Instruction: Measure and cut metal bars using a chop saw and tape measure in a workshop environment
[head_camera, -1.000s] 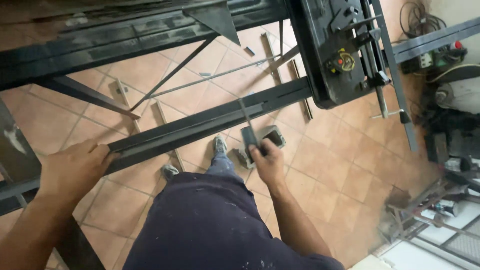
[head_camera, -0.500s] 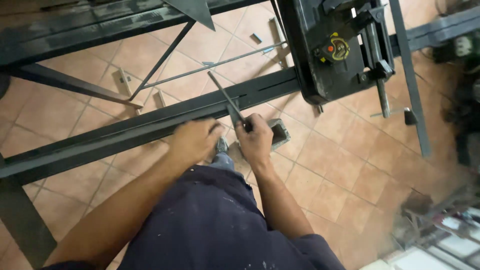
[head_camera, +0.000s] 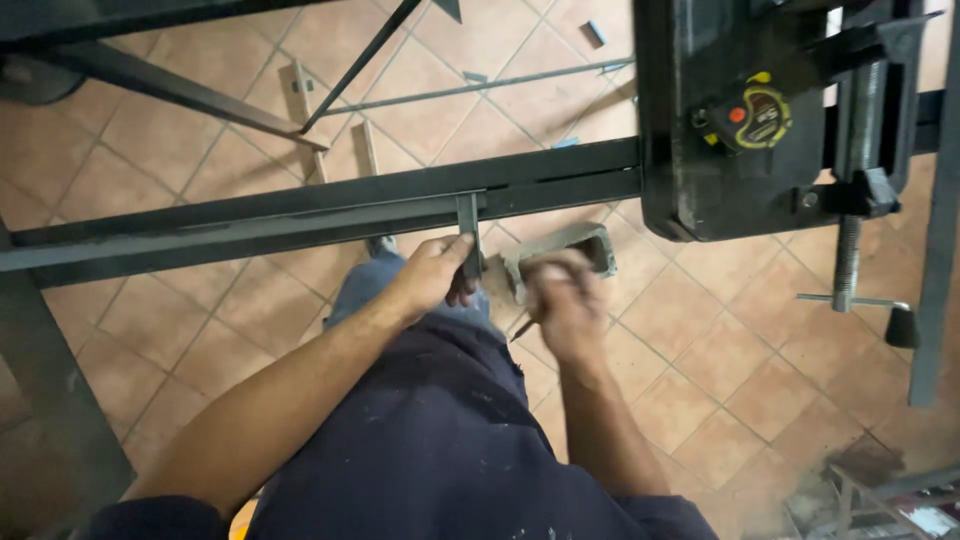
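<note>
My left hand (head_camera: 432, 277) grips the short leg of a metal square (head_camera: 468, 228), held against the near side of a long dark steel bar (head_camera: 300, 215) that runs across the view. My right hand (head_camera: 566, 303) is blurred just right of it. It is closed around a thin pencil-like stick (head_camera: 522, 330) whose tip points down and left. The two hands are a few centimetres apart, both below the bar.
A black metal plate (head_camera: 690, 170) with a yellow and black tape measure (head_camera: 756, 115) on it sits at upper right, with a screw clamp (head_camera: 850, 250) beside it. A grey block (head_camera: 590, 243) and loose metal strips (head_camera: 470, 88) lie on the terracotta tile floor.
The view has shifted right and closer. My left hand moved from the far left of the bar to the square. My right hand let go of the square and now holds the thin stick.
</note>
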